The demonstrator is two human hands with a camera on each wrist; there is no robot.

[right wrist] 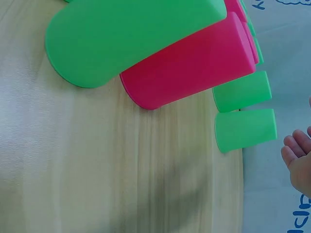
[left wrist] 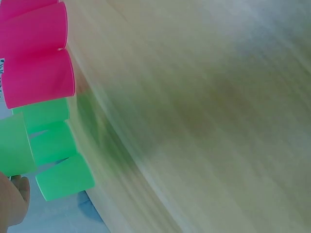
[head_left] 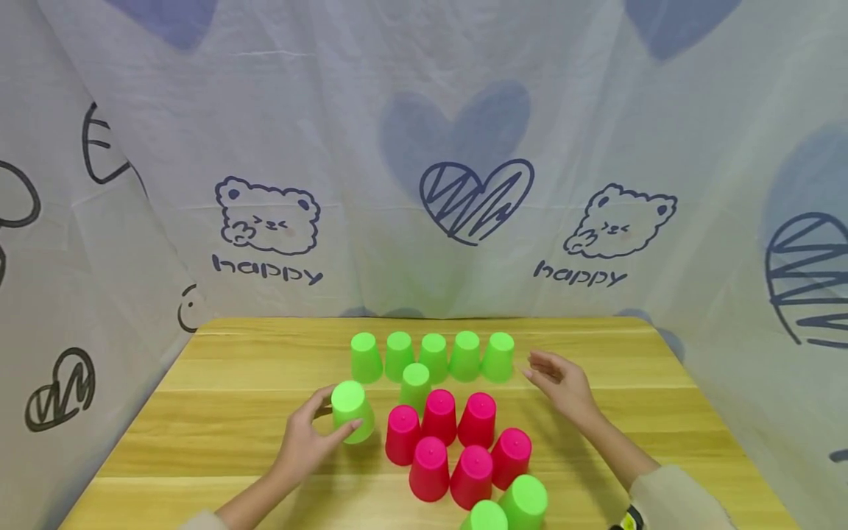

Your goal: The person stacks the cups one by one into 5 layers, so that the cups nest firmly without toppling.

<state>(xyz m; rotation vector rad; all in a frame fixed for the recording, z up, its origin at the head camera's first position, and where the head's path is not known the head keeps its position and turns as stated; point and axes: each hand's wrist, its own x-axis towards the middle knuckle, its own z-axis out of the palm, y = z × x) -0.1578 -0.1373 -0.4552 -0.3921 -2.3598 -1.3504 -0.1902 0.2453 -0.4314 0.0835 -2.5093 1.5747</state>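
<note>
Two green cups (head_left: 525,504) sit closest to the cam, upside down, one cut off by the bottom edge of the head view. Just past those, a cluster of pink cups (head_left: 472,477), also upside down, stands btwn the person's hands on the wood tbl (head_left: 218,412), kinda in the way of a straight line from one to the other. L hand (head_left: 305,439) has the held green cup (head_left: 352,401) btwn thumb and fingers, left of the pinks; can't tell if its rim touches the tbl. R hand (head_left: 564,383) is w/o a cup, fingers loosely bent, thumb a bit apart, just beside the right end of the back row (head_left: 433,357) but not touching it. Single green cup (head_left: 416,386) stands in front of that row and hides a bit of it. Behind everything hangs a pale curtain (head_left: 371,221) w/ bears, hearts and "happy" on it. FWIW the R wrist cam gets a big side-on green cup (right wrist: 131,39) overlapping a pink one, rim down on the tbl, which the head view only gives from above. L wrist cam only catches a bit of L hand at the edge, so the grip's clearer from the head. Count: 9 green total (5 back row, 1 single, 1 in hand, 2 up close), 6 pink.
</note>
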